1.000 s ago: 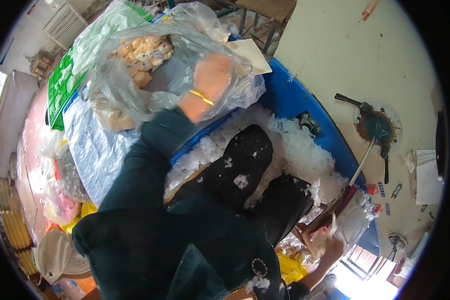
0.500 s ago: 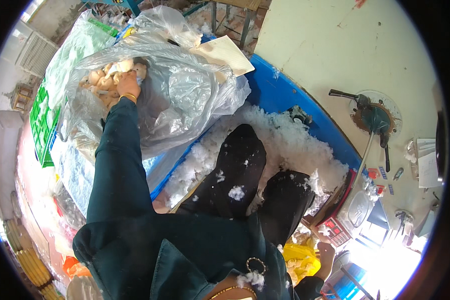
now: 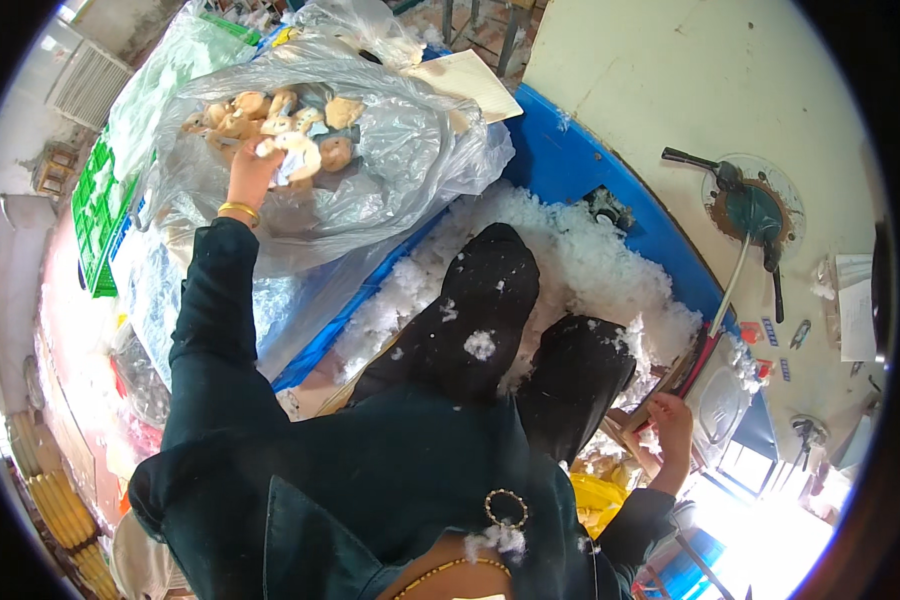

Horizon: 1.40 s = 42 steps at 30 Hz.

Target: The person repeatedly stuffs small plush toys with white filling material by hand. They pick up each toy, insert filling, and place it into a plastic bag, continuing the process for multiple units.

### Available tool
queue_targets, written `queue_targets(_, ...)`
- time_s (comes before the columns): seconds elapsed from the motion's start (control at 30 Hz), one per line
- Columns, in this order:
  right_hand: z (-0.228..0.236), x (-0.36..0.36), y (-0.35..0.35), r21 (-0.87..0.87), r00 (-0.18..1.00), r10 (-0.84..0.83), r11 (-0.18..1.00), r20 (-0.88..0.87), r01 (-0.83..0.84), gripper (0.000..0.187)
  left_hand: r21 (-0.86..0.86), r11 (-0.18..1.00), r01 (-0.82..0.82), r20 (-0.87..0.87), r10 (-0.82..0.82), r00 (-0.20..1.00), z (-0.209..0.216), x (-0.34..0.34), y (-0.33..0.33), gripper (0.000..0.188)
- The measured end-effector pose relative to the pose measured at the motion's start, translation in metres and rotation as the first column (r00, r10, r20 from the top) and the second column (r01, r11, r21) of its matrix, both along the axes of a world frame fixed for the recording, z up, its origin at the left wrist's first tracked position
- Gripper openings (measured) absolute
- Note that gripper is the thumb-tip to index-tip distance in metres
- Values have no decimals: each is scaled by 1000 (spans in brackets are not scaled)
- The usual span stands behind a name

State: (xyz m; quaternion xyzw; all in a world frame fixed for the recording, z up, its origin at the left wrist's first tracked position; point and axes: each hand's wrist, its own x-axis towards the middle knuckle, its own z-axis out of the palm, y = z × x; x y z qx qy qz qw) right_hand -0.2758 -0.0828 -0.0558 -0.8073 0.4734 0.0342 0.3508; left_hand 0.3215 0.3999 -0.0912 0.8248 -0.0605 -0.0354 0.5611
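Note:
In my left hand (image 3: pixel 253 172) is a small cream plush toy (image 3: pixel 298 160) with a pale blue-and-white part, held by closed fingers. It is raised just over a large clear plastic bag (image 3: pixel 390 165), whose mouth gapes around several more tan plush toys (image 3: pixel 232 122). My right hand (image 3: pixel 675 432) is at the lower right, beside the red-edged scale (image 3: pixel 705 365). Its fingers look loosely bent and apart, with nothing visible in them, though part of the hand is hard to make out.
A blue bin (image 3: pixel 570 150) holds heaped white fibre stuffing (image 3: pixel 610 260) around my knees. On the pale table (image 3: pixel 660 70) at right stands a lever-handled device (image 3: pixel 750 215). A green crate (image 3: pixel 95 220) lies far left, and a yellow bag (image 3: pixel 598 500) sits below my right hand.
My left hand has come up out of the toys in the bag, bringing a plush toy with it. My right hand has moved up from near the yellow bag to the scale.

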Motion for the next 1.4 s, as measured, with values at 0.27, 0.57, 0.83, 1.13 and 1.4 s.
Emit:
queue_targets(0.27,42,158,79,-32,799,257,958,543,-287,41,-796,535,283,-118,-595,795,63,-115,-139,35)
queue_targets(0.57,57,189,103,196,586,-113,977,802,-79,21,-795,504,338,-321,-822,470,68,-271,-267,20)
queue_targets(0.83,35,145,89,714,455,-671,693,586,102,23,151,532,833,682,-666,302,73,-313,-292,41)
queue_targets(1.13,42,111,64,149,433,-161,987,887,61,28,-243,428,871,84,-885,458,76,-318,-326,31)
queue_targets(1.4,43,110,53,237,455,-286,958,843,162,20,-724,232,650,-298,-954,9,84,-309,-359,16)
